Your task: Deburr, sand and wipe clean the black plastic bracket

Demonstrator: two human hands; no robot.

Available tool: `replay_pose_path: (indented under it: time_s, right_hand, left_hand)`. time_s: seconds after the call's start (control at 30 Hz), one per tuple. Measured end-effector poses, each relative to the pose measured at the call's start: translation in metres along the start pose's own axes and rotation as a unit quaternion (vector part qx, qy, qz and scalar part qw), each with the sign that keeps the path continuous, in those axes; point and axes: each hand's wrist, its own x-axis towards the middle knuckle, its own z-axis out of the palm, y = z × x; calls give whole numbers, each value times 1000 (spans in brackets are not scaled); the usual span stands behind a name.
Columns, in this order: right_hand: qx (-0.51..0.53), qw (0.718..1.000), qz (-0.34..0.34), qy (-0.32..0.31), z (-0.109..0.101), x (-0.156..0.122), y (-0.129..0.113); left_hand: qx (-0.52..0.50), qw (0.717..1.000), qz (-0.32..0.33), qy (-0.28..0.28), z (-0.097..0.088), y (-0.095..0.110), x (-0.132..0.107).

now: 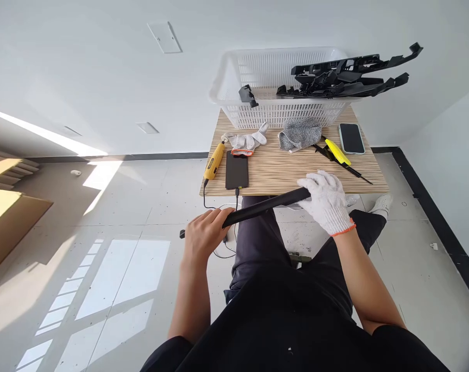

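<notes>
A long black plastic trim strip (263, 206) slants over my lap, just in front of the table's near edge. Bare, my left hand (208, 228) is wrapped round its lower left part, and a short end sticks out beyond the fingers. My right hand (324, 199), in a white knit glove with an orange cuff, grips the strip's upper right end; that end is hidden behind the glove. Several similar black plastic parts (343, 77) lie in and over the white basket (250, 114) at the back of the table.
On the wooden table (273, 173) are a yellow rotary tool (214, 161), a black flat box (236, 171) with a cable, a white glove (245, 142), a grey cloth (300, 135), a yellow utility knife (337, 151) and a phone (351, 138). Cardboard boxes (13, 227) stand at left.
</notes>
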Motion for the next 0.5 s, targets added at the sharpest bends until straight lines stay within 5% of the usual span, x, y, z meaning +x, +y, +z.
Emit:
replay_pose_path:
  time_s: [0.17, 0.5]
  right_hand:
    - [62, 995, 75, -10, -9, -12, 13]
    - [174, 966, 171, 89, -1, -39, 20]
  left_hand:
    - [30, 989, 32, 142, 1, -16, -5]
    - [-112, 923, -142, 339, -8, -3, 12]
